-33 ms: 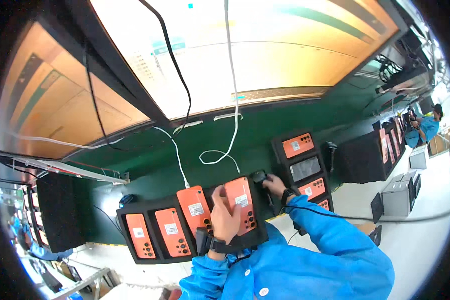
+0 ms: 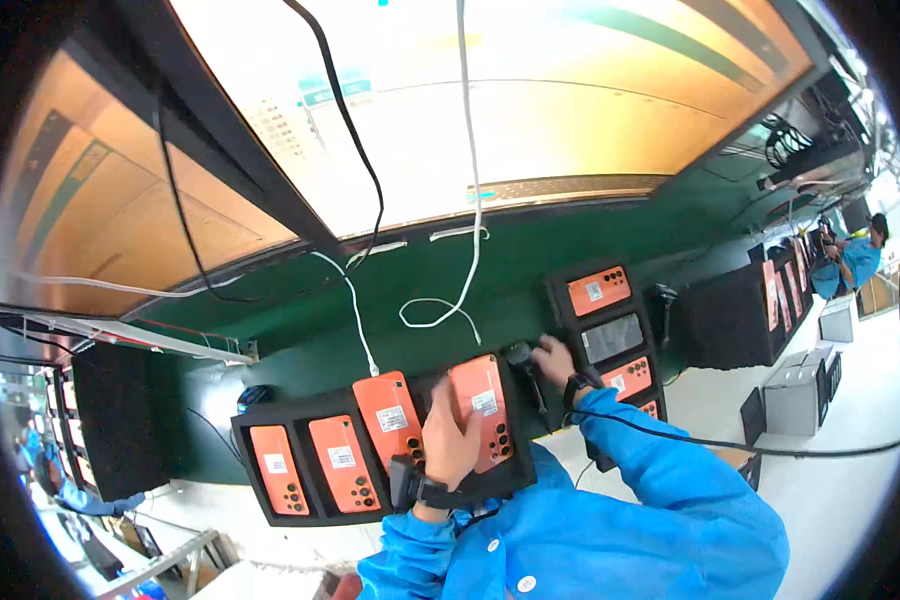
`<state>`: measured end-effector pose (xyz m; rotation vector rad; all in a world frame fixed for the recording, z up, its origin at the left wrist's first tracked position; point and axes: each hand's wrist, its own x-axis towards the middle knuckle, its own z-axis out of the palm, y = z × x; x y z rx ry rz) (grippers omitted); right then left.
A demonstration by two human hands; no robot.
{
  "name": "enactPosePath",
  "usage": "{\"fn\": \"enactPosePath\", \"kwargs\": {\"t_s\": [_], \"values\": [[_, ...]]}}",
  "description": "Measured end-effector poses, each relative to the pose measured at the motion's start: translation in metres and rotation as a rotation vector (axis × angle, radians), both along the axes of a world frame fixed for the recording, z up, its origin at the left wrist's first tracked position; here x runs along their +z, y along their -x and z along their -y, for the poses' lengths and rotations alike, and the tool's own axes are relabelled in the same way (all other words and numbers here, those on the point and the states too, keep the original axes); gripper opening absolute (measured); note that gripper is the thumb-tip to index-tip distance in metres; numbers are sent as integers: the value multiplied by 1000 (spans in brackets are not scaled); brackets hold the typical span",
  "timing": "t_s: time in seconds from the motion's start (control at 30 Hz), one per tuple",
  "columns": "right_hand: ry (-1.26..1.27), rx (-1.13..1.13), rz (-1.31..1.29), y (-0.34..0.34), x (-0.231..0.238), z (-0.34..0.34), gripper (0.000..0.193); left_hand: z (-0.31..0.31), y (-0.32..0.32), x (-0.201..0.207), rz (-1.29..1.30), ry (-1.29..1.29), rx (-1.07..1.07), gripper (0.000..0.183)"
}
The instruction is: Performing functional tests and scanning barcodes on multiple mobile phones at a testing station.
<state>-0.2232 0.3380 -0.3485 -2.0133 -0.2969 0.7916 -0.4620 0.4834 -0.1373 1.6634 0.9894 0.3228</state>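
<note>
The left hand (image 2: 450, 440) holds an orange phone (image 2: 483, 408) (back side up) over a black tray (image 2: 370, 505). The right hand (image 2: 553, 357), just beside it, grips a black scanner (image 2: 522, 358). 3 more phones (image 2: 341, 456) lie left.

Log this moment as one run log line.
left hand: on orange phone in black tray | right hand: grips black scanner | white cable: plugged into neighbouring phone

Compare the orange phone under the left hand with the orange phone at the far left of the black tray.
The phone under the left hand is partly covered by the left hand; the far-left phone lies untouched. The first sits at the black tray's right end, the second at its left. Both are orange, backs up, each with a white sticker.
</note>
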Motion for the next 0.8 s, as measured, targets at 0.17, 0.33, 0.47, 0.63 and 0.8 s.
{"fn": "enactPosePath", "kwargs": {"t_s": [0.17,0.33,0.47,0.63,0.8], "values": [[-24,257,226,-28,26,-72,40,-1,10,28,119,-51,-128,44],[293,594,236,-17,-4,-124,33,10,13,46,312,332,-24,31],[-1,543,223,-8,12,-131,20,8,18,49,209,339,-102,34],[-475,442,-287,9,198,-114,13,6,12,42,265,281,-89,35],[-505,559,-167,58,284,-72,15,7,5,47,299,242,-106,34]]}}
